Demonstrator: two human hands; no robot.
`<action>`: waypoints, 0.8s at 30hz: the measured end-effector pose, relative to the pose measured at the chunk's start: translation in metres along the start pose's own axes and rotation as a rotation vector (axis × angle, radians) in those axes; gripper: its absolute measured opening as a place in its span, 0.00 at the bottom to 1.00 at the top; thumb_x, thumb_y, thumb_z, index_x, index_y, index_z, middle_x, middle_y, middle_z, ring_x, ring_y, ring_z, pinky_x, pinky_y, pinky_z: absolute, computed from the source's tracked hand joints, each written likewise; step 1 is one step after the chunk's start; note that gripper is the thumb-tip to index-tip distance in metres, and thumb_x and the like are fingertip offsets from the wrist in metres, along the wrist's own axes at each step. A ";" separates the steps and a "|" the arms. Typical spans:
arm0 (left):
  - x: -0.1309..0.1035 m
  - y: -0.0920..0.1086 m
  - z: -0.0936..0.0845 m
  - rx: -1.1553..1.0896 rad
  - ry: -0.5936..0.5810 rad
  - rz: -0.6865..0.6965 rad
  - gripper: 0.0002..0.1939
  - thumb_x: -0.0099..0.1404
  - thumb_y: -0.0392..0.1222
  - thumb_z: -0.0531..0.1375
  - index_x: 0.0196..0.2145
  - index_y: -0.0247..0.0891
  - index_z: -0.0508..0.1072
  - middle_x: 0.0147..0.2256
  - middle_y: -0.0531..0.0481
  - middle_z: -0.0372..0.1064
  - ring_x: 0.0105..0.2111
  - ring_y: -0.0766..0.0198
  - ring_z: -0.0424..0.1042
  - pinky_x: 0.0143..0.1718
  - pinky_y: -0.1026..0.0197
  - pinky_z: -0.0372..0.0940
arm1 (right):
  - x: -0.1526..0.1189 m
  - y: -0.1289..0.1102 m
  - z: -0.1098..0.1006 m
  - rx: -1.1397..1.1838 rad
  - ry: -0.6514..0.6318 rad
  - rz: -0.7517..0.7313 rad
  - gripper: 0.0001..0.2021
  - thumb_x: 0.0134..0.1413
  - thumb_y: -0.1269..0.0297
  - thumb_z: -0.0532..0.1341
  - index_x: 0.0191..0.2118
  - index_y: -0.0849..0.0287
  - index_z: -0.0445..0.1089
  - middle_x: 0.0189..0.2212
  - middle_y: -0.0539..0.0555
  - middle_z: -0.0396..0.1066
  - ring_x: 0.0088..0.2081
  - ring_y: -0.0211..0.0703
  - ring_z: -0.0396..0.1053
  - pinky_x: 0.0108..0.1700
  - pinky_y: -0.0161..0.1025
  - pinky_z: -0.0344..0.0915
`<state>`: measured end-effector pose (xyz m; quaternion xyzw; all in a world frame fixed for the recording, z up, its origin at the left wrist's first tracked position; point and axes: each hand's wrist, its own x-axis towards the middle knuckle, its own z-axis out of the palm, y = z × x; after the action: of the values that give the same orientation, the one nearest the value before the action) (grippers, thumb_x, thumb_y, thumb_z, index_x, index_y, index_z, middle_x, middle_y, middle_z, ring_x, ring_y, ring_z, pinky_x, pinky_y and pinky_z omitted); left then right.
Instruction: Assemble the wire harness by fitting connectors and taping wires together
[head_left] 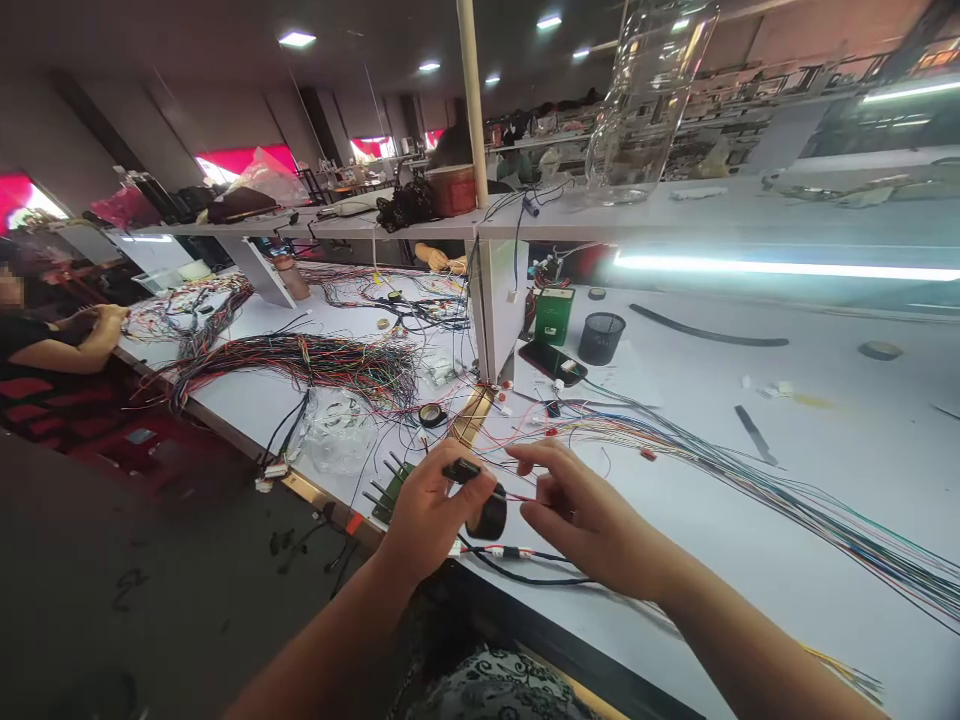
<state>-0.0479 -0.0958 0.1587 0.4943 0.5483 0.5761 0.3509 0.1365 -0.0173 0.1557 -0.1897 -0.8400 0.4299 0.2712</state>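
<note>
My left hand (pixel 427 510) pinches a small black connector (pixel 461 470) over the near edge of the white bench (pixel 750 520). My right hand (pixel 581 510) pinches a thin red wire (pixel 517 496) that runs into that connector. A roll of black tape (pixel 487 517) sits just under the two hands, between them. A black cable with red and white sleeves (pixel 502 552) lies on the bench below the hands.
A long bundle of coloured wires (pixel 787 495) runs to the right. A green pin board (pixel 390 485) lies left of my left hand. A tangled wire heap (pixel 315 360), a black mesh cup (pixel 601 337), a green box (pixel 553 315) and a phone (pixel 553 361) lie farther back. A seated person (pixel 45 340) is at left.
</note>
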 end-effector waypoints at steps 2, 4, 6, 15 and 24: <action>0.002 -0.004 0.005 -0.159 0.018 -0.155 0.09 0.61 0.45 0.63 0.29 0.38 0.70 0.26 0.55 0.63 0.29 0.66 0.64 0.35 0.62 0.61 | 0.000 0.000 0.001 -0.139 0.006 -0.160 0.25 0.58 0.75 0.53 0.59 0.47 0.55 0.50 0.56 0.59 0.32 0.33 0.64 0.36 0.37 0.67; 0.003 -0.008 0.011 -0.303 0.028 -0.227 0.10 0.60 0.46 0.64 0.29 0.38 0.69 0.25 0.56 0.62 0.27 0.68 0.63 0.34 0.64 0.61 | 0.001 0.001 0.005 -0.270 0.008 -0.298 0.26 0.57 0.77 0.52 0.58 0.47 0.57 0.54 0.57 0.56 0.34 0.35 0.65 0.37 0.38 0.67; 0.004 -0.009 0.016 -0.367 0.031 -0.225 0.10 0.59 0.46 0.65 0.30 0.37 0.71 0.27 0.54 0.64 0.30 0.67 0.65 0.37 0.63 0.62 | 0.002 0.002 0.011 -0.295 0.078 -0.358 0.24 0.56 0.77 0.51 0.55 0.47 0.60 0.54 0.56 0.58 0.37 0.38 0.67 0.38 0.39 0.67; 0.014 0.005 0.003 -0.006 -0.166 0.305 0.03 0.58 0.38 0.65 0.32 0.43 0.78 0.40 0.46 0.76 0.51 0.52 0.67 0.55 0.46 0.58 | 0.011 0.009 0.009 0.840 -0.018 0.547 0.12 0.57 0.62 0.55 0.46 0.57 0.59 0.27 0.45 0.61 0.14 0.26 0.53 0.14 0.28 0.47; 0.018 -0.001 0.004 0.052 0.025 -0.059 0.08 0.62 0.45 0.62 0.34 0.38 0.76 0.28 0.52 0.71 0.29 0.65 0.69 0.32 0.64 0.64 | 0.003 0.007 0.011 -0.268 0.153 -0.295 0.26 0.50 0.79 0.53 0.52 0.45 0.64 0.55 0.55 0.58 0.33 0.37 0.66 0.32 0.39 0.65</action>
<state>-0.0487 -0.0771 0.1606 0.4798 0.5818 0.5572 0.3477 0.1274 -0.0185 0.1455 -0.1310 -0.8854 0.2542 0.3664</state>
